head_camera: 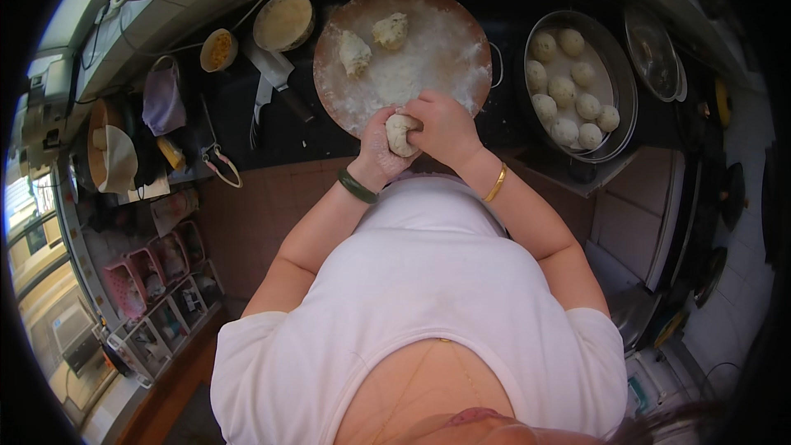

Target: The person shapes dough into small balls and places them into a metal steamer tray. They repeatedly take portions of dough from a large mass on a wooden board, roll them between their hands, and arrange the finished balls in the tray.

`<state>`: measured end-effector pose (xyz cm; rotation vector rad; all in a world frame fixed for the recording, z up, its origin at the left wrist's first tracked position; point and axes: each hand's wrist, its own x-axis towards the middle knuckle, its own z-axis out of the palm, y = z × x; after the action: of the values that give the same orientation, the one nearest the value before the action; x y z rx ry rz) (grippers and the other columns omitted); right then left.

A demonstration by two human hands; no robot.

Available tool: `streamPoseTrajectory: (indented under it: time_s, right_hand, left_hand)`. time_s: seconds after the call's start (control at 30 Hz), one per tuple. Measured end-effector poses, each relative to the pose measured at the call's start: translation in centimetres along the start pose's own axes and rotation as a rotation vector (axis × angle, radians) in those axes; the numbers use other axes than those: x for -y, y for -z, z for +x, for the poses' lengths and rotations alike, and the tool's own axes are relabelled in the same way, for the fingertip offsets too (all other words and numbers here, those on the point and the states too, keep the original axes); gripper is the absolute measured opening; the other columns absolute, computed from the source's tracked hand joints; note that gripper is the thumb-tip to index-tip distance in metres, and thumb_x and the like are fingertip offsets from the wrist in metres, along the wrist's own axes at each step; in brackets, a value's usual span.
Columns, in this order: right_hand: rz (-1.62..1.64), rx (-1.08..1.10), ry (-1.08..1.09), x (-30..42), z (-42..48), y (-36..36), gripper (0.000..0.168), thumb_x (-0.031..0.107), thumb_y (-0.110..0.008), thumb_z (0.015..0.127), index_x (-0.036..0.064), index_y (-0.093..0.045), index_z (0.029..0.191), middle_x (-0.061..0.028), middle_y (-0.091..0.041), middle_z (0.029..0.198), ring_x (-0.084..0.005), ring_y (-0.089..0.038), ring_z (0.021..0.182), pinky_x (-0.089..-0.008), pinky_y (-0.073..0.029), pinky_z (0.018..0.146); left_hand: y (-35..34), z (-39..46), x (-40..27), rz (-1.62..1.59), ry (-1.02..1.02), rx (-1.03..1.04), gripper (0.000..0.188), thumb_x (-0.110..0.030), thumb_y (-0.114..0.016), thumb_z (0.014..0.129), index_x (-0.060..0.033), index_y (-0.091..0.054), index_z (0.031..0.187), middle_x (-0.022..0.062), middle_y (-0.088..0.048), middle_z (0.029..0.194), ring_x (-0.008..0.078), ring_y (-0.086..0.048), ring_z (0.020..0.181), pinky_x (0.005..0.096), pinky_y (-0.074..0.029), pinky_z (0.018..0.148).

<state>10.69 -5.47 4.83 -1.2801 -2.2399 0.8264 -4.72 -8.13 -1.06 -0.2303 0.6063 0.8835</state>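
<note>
My left hand (380,147), floury and with a green bangle at the wrist, cradles a lump of pale dough (401,135). My right hand (446,125), with a gold bangle at its wrist, presses the dough's side with its fingers. Both hands are over the near edge of a round board (460,18) dusted with flour. Two rough, speckled pieces of dough, one at the left (355,54) and one farther back (390,31), lie on the board. To the right, a steamer pan (625,108) holds several round dough balls (562,91).
Left of the board are a cleaver (272,68), a bowl of pale powder or paste (283,21) and a small bowl with orange-yellow contents (219,50). A glass lid (652,52) lies beyond the steamer. Scissors-like pink-handled tongs or a tool (225,167) hang over the counter's edge.
</note>
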Motion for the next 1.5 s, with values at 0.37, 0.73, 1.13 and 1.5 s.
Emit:
streamPoseTrajectory:
  time_s: [0.37, 0.73, 1.13, 1.5]
  right_hand:
    - [0.815, 0.358, -0.158, -3.5, -1.9, 1.3, 0.055, 0.012, -0.076, 0.074, 0.004, -0.058, 0.125, -0.0100, -0.060, 0.118, -0.0234, -0.059, 0.111, -0.0341, -0.047, 0.098]
    - [0.101, -0.182, 0.083, -6.9, 3.9, -3.5, 0.063, 0.014, -0.083, 0.062, 0.008, -0.059, 0.121, -0.0130, -0.060, 0.120, -0.0305, -0.055, 0.115, -0.0381, -0.046, 0.099]
    - [0.107, -0.193, 0.279, -6.9, 7.7, -5.6, 0.016, 0.012, -0.073, 0.067, 0.008, -0.065, 0.081, -0.0085, -0.065, 0.095, -0.0298, -0.061, 0.091, -0.0393, -0.051, 0.082]
    - [0.659, -0.229, -0.198, -7.5, 7.4, -6.4, 0.014, 0.020, -0.066, 0.083, 0.008, -0.065, 0.091, -0.0057, -0.066, 0.098, -0.0261, -0.062, 0.094, -0.0377, -0.051, 0.082]
  left_hand:
    - [-1.2, -1.4, 0.5, 0.079, -0.001, -0.104, 0.038, -0.027, -0.041, 0.097, -0.0013, -0.053, 0.123, 0.0154, -0.057, 0.124, 0.0310, -0.058, 0.112, 0.0451, -0.049, 0.096]
    - [-3.3, -4.0, -6.1, 0.491, -0.617, -0.168, 0.031, -0.022, -0.052, 0.096, -0.0066, -0.050, 0.123, 0.0088, -0.054, 0.128, 0.0262, -0.049, 0.124, 0.0410, -0.038, 0.104]
    - [2.4, -6.4, -4.7, 0.363, -0.697, -0.235, 0.025, -0.013, -0.051, 0.095, -0.0021, -0.050, 0.118, 0.0134, -0.057, 0.118, 0.0272, -0.059, 0.109, 0.0383, -0.048, 0.096]
    - [1.6, -4.5, -3.6, 0.458, -0.683, -0.181, 0.023, -0.014, -0.052, 0.097, -0.0028, -0.053, 0.117, 0.0109, -0.058, 0.122, 0.0228, -0.058, 0.112, 0.0354, -0.046, 0.098]
